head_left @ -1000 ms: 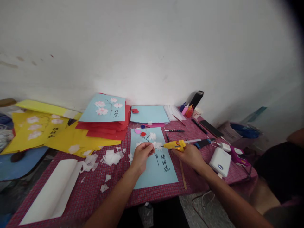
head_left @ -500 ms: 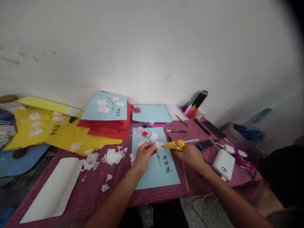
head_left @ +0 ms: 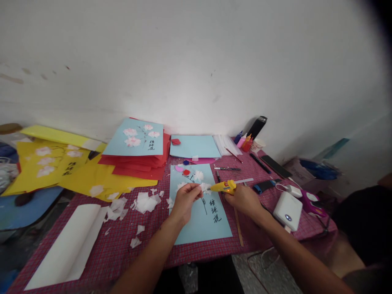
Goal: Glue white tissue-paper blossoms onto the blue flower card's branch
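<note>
A light blue sheet (head_left: 200, 226) with a drawn stem, white paper blossoms and black characters lies on the cloth. Over its middle, my left hand (head_left: 186, 201) pinches a small white paper piece (head_left: 201, 192) between thumb and fingers. My right hand (head_left: 245, 201) is wrapped round a yellow glue gun (head_left: 223, 187), its nozzle pointing left, close to the paper piece and a white blossom. A clear glue stick (head_left: 244, 180) sticks out of the gun's back. Red (head_left: 186, 172), blue and pink paper bits lie at the sheet's top left.
Torn white paper (head_left: 146, 202) and a folded white sheet (head_left: 65, 245) lie left. Behind are stacked red sheets (head_left: 137, 165) with a flower card, and yellow sheets (head_left: 82, 175). Glue bottles (head_left: 241, 141), a black flask (head_left: 257, 127), pens and a white power bank (head_left: 288, 211) stand or lie right.
The glue gun and the stick in it have shifted slightly left. Otherwise the view has moved a little, and both hands keep their holds.
</note>
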`<state>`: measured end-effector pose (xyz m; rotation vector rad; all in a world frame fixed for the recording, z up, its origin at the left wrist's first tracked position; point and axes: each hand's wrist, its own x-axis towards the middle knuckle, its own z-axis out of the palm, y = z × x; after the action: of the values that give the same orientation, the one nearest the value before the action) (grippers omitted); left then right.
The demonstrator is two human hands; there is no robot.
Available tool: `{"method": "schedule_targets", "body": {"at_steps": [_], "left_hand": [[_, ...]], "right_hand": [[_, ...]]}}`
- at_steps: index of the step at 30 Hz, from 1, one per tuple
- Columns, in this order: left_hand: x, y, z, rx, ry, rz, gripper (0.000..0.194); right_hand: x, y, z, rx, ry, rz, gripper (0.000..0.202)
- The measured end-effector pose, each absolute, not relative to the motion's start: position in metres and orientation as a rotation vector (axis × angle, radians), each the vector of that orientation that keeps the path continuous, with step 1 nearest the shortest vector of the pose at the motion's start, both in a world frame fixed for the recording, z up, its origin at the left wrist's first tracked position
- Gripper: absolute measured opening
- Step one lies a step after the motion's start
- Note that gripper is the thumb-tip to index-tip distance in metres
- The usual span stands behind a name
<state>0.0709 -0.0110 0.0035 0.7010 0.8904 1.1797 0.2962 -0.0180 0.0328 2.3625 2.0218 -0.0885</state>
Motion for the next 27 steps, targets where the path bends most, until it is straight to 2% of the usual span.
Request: {"method": "schedule_targets", "body": {"at_steps": [11,17,21,25,27], "left_hand": [[0.071,-0.012,0.007,0.699,0.884,1.171,0.028],[0.071,-0.013,0.009,0.712,0.891,1.167,0.026],[0.071,-0.012,0.007,0.714,0.896,1.168,0.025],[0.071,-0.012,0.004,0.726,0.885,1.168,0.025],[0.071,-0.012,0.003,0.730,0.877,1.160,0.026]], "right_hand": [[0.294,-0.025,0.046,2.245,2.086,0.066,0.038],[0.303,-0.030,0.056,2.395,2.045,0.026,0.039],[0.314,-0.030,0.055,2.618,2.114,-0.335,0.031],[0.317,-0.030,0.049,2.645,2.409,-0.899,0.027],[0.314,-0.031,0.049,2.654,2.455,-1.034,0.026]]}}
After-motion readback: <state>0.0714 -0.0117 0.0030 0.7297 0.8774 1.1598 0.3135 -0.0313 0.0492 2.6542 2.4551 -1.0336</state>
